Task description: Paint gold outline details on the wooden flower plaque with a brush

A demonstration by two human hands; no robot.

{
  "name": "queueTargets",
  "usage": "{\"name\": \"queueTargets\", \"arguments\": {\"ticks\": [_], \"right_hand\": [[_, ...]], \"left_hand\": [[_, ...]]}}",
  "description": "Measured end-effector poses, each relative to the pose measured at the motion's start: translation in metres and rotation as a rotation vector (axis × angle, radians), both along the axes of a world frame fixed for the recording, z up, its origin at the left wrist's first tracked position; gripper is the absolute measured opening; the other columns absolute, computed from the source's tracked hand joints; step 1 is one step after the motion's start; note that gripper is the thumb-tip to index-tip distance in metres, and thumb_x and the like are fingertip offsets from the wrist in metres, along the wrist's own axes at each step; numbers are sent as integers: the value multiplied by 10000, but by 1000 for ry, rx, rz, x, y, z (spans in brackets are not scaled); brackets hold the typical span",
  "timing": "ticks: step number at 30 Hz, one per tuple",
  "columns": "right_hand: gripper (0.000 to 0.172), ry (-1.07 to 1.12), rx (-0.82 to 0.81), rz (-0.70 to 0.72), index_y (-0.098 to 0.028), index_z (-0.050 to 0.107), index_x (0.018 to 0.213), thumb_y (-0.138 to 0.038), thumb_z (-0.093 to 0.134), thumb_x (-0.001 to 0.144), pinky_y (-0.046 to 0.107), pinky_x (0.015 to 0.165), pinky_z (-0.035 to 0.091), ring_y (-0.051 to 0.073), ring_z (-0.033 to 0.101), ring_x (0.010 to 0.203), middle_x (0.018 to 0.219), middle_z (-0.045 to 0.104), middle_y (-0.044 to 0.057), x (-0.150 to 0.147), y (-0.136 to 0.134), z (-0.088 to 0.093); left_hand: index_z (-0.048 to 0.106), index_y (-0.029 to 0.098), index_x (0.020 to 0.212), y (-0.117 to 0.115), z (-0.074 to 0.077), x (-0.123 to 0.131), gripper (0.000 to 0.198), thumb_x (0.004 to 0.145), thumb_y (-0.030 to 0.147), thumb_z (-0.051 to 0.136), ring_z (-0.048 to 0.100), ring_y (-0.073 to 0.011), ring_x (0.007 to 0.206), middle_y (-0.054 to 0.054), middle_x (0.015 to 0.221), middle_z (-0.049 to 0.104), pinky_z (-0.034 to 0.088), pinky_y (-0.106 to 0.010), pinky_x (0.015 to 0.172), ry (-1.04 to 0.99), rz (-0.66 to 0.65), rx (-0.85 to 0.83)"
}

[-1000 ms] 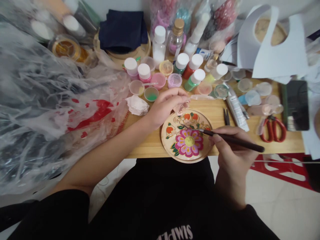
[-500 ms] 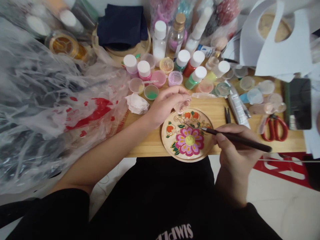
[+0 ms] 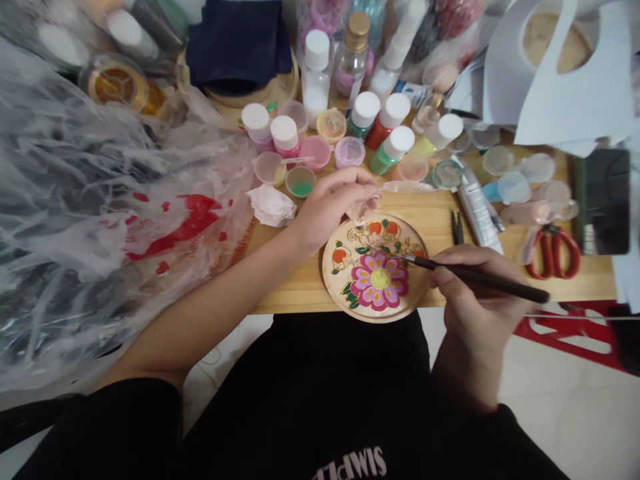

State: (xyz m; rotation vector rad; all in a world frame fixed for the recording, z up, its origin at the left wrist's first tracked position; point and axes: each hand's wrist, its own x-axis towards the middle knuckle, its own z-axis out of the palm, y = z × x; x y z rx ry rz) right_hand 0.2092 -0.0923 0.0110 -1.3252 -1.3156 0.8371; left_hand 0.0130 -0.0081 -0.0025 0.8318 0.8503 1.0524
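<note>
A round wooden plate [image 3: 334,280] lies at the table's near edge, painted with a pink and purple flower, green leaves and orange fruit. My right hand [image 3: 475,313] is closed on a dark paintbrush [image 3: 490,282], whose tip touches the painting just right of the flower. My left hand [image 3: 330,203] rests at the plate's far rim, fingers curled around a small clear cup; what the cup holds is hidden.
Small paint bottles with white caps [image 3: 390,127], open paint pots [image 3: 301,180], a crumpled tissue [image 3: 273,205], a tube [image 3: 477,207], tweezers [image 3: 456,227], red scissors [image 3: 554,252] and a phone [image 3: 605,200] crowd the wooden table [image 3: 295,287]. Crinkled plastic sheeting [image 3: 100,220] fills the left.
The brush tip has slid a little to the right on the plate. My left hand keeps its place. The view has tilted slightly.
</note>
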Motion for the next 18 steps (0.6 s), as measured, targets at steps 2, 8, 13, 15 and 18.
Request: {"name": "queueTargets", "arguments": {"ticks": [2,8,13,15,18], "right_hand": [[105,-15,10,-15,-225,725,790,-132,728,742,273,561,471,126,616,626,742,668,-6,0,0,-1],[123,-15,16,13,-236,729,809,-129,722,750,265,562,470,116,606,619,758,673,-7,0,1,-1],[123,-13,-28,37,-237,727,817,-129,710,761,272,572,470,127,613,647,763,671,0,1,1,1],[116,-13,-18,17,-235,721,804,-131,711,754,278,570,465,126,605,634,748,665,-4,0,1,3],[112,-25,-8,-16,-234,714,785,-134,719,737,284,566,462,127,596,619,731,652,-11,0,1,6]], "left_hand": [[545,171,745,0,-1,0,129,869,189,575,573,-50,600,40,652,571,445,-206,587,1,-2,4],[555,176,748,0,-1,-1,112,858,192,569,574,-59,618,39,664,576,435,-216,596,-7,-13,2],[545,174,748,0,-1,-1,127,873,195,558,575,-62,611,35,659,566,437,-230,609,21,-13,6],[544,176,740,0,-1,-1,125,860,195,568,572,-59,609,36,659,576,444,-225,605,12,-7,6],[553,180,734,1,-2,-1,105,834,191,582,568,-58,609,37,655,590,445,-214,588,-4,-6,0]]}}
